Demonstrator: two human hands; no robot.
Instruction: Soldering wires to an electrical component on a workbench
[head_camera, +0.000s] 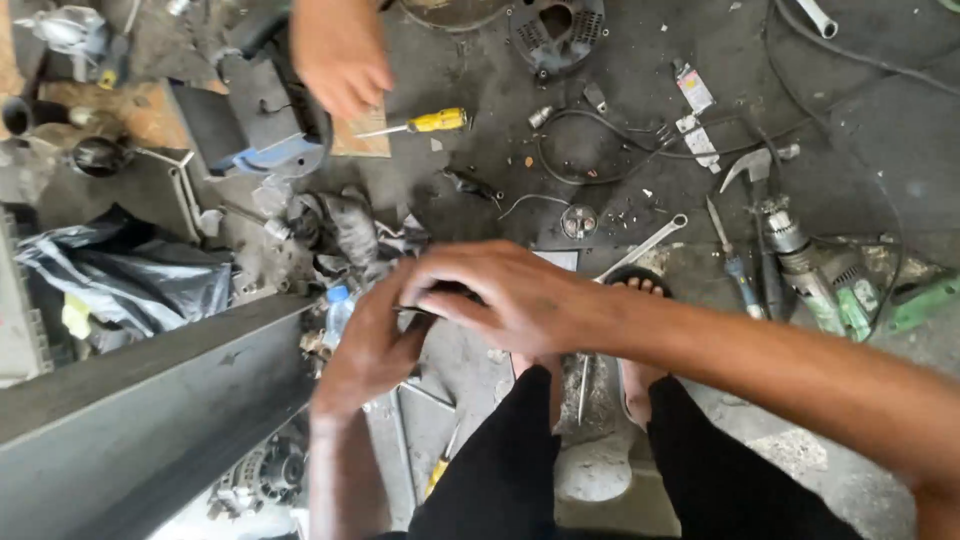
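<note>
Closest to the lens, black trouser legs and a sandalled foot planted on the oily floor. Biggest hazard first: the long grey steel beam running in from the left, right beside the left forearm, so an elbow pulled back hard would likely knock against it. Next, the green power drill lies near that foot with its cable looping across the floor (a snag waiting for a shifting heel, I'd say). Now the hands: the right hand lies curled over the top, the left hand cups from below, and both are clenched around a small dark part, mostly hidden between the fingers, held above the floor in front of the knees. If that greasy-looking piece slips, it could drop among the scattered scrap and vanish. Up top, another person's hand hovers loose by the yellow-handled screwdriver, well apart from the grip.
</note>
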